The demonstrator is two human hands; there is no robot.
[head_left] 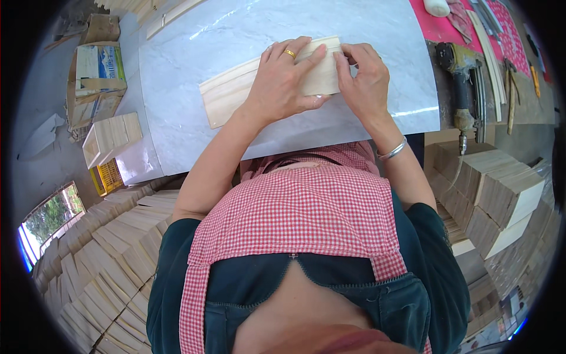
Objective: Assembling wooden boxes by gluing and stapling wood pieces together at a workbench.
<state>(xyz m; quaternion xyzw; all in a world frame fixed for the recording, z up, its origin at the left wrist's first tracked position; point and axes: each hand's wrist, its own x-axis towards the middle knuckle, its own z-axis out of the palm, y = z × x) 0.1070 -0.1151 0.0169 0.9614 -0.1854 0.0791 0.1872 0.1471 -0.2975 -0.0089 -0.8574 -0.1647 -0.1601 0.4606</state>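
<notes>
A pale wooden board (227, 97) lies slantwise on the white marbled tabletop (194, 65), its left end nearer to me. Lengthwise lines run along its far side; whether these are seams between stacked pieces I cannot tell. Across its right half lies my left hand (286, 79), fingers over the far edge and thumb toward the near edge, gripping it. At the board's right end, my right hand (364, 76) is closed, thumb on the near face and fingers bent round behind. Those fingertips are partly hidden.
A nail gun (461, 88) with a hose lies right of the tabletop, beside pliers (510, 94) and long strips (489, 53). Stacked wooden pieces stand at the lower left (112, 253) and right (495, 189). An open wooden box (112, 140) and a cardboard carton (97, 82) are at left.
</notes>
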